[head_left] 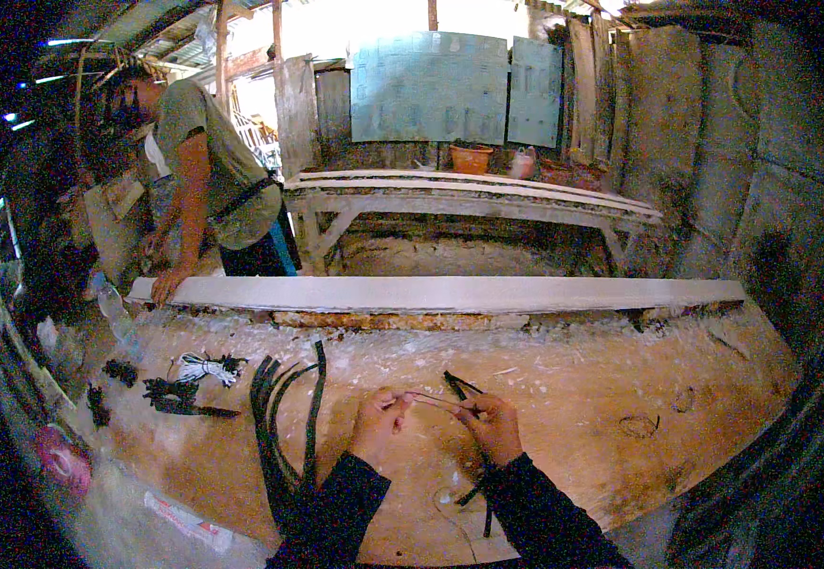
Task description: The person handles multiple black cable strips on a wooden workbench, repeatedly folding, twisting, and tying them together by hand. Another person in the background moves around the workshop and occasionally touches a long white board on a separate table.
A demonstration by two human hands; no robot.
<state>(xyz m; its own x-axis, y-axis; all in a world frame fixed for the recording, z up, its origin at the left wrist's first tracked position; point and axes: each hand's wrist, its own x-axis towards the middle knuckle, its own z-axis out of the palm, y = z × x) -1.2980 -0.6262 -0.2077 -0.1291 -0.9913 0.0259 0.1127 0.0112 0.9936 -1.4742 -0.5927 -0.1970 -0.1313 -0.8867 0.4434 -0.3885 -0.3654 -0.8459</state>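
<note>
Close in, limp, flat black strips (262, 410) fan across the table (573, 422), its tan surface scuffed and smeared white. Just right of them, the fingers of the left hand (377, 424) and the right hand (495, 431) pinch a thin, dark reddish cord (433, 400), held out between them in narrow strands, too fine to show texture. Farther left lies a looped white bundle (208, 368); beyond, a long, straight-edged white board (431, 294) under a co-worker's hand (167, 283).

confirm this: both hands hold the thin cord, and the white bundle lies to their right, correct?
No: in the head view, the white bundle lies left of the left hand and right hand, not to their right. Both do hold the thin cord.
</note>
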